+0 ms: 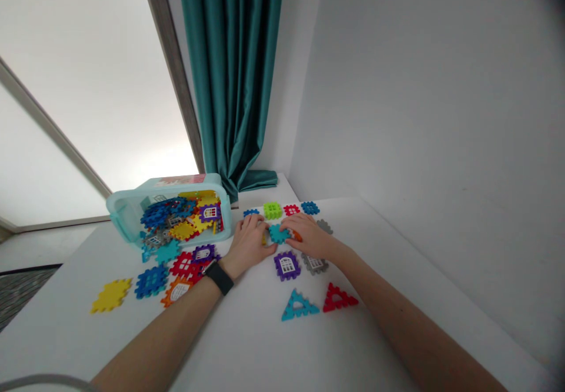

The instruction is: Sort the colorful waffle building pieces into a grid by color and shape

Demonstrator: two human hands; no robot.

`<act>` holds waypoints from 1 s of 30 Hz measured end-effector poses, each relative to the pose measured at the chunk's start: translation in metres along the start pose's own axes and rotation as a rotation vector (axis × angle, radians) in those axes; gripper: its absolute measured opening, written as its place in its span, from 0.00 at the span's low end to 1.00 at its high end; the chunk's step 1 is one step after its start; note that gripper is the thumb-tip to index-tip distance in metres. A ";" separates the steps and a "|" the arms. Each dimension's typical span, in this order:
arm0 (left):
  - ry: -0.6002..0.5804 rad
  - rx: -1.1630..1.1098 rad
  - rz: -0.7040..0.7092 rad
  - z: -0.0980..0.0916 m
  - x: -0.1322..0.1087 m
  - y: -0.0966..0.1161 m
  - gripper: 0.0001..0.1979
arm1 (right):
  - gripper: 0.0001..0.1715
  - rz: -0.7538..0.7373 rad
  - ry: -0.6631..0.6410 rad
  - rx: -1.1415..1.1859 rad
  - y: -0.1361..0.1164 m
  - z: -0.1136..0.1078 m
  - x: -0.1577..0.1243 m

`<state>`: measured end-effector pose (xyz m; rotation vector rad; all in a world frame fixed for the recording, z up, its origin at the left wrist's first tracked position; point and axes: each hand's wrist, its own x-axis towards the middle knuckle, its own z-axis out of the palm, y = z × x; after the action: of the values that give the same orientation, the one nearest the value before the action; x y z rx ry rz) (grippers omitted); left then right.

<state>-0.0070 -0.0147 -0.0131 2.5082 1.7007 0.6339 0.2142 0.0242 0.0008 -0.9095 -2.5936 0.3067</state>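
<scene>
Between my two hands lies a turquoise toothed tile (279, 234) on the white table. My right hand (308, 236) has its fingers on the right side of this tile and over an orange piece (296, 236). Left of the tile, my left hand (251, 242) rests with thumb and fingers spread, partly over a yellow piece (264, 238). Nearer to me are a purple window tile (287, 266) and a grey window tile (315, 263). Blue, green (272, 210), red and blue tiles form a row behind the hands.
A light-teal tub (171, 215) on its side holds many colourful pieces at the left. Loose tiles lie before it, including a yellow one (112, 295). A blue triangle (299, 306) and a red triangle (339, 298) lie near my right forearm. A green curtain hangs behind.
</scene>
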 end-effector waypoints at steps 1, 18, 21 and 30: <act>0.002 0.001 0.000 0.000 0.000 0.000 0.19 | 0.11 0.000 0.000 0.002 0.000 0.000 0.000; 0.030 0.030 0.011 -0.019 -0.008 0.009 0.21 | 0.15 -0.025 0.151 -0.116 -0.012 -0.009 0.000; 0.037 0.044 0.028 -0.026 -0.014 0.013 0.18 | 0.15 -0.047 0.166 -0.134 -0.022 -0.014 0.001; 0.021 0.089 0.038 -0.059 -0.042 0.007 0.17 | 0.14 -0.094 0.138 -0.171 -0.061 -0.013 0.007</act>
<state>-0.0353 -0.0664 0.0292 2.6089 1.7293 0.6028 0.1804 -0.0168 0.0342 -0.8293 -2.5531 -0.0044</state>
